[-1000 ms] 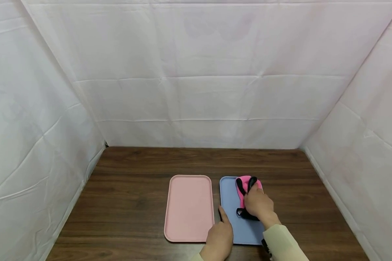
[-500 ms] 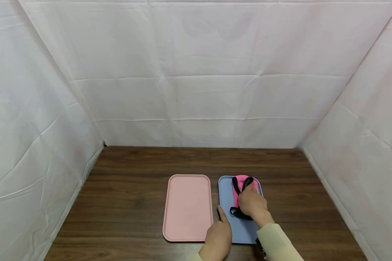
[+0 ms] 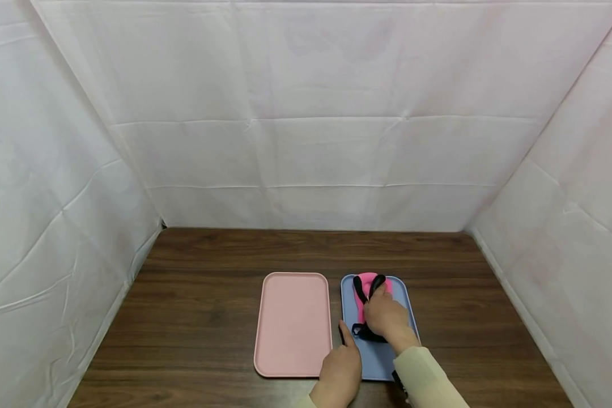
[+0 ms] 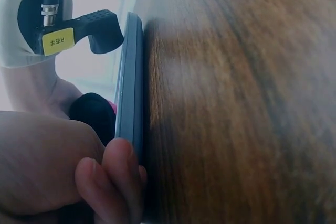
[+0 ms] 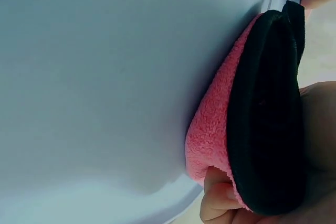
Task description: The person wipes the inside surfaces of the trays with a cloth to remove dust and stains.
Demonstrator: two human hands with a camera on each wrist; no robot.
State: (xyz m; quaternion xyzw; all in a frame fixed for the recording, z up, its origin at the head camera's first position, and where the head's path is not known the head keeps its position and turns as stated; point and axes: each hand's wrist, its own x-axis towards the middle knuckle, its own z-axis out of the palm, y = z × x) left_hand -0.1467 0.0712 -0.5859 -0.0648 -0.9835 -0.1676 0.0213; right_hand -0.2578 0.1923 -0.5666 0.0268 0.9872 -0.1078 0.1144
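Note:
On the right side of the blue tray (image 3: 379,365), my right hand (image 3: 387,317) grips a fuzzy pink cloth piece (image 3: 369,279) with black edging and black loops. The right wrist view shows fingertips (image 5: 219,198) curled against the pink cloth (image 5: 210,135) below its black-bound opening (image 5: 275,114). My left hand (image 3: 343,365) holds the blue tray at its left edge, one finger lying along the rim. In the left wrist view, curled fingertips (image 4: 123,156) are at the tray's side (image 4: 130,87). The palm side of the right hand is hidden in the head view.
A pink tray (image 3: 293,326) lies flat just left of the blue one, on a dark wooden table (image 3: 199,306). White cloth (image 3: 326,153) walls the table at the back and both sides. A camera mount (image 4: 79,32) sits on the right wrist.
My right hand has slid to the left over the blue tray, carrying the pink cloth piece from its right edge toward its middle. The left hand and the trays have hardly moved.

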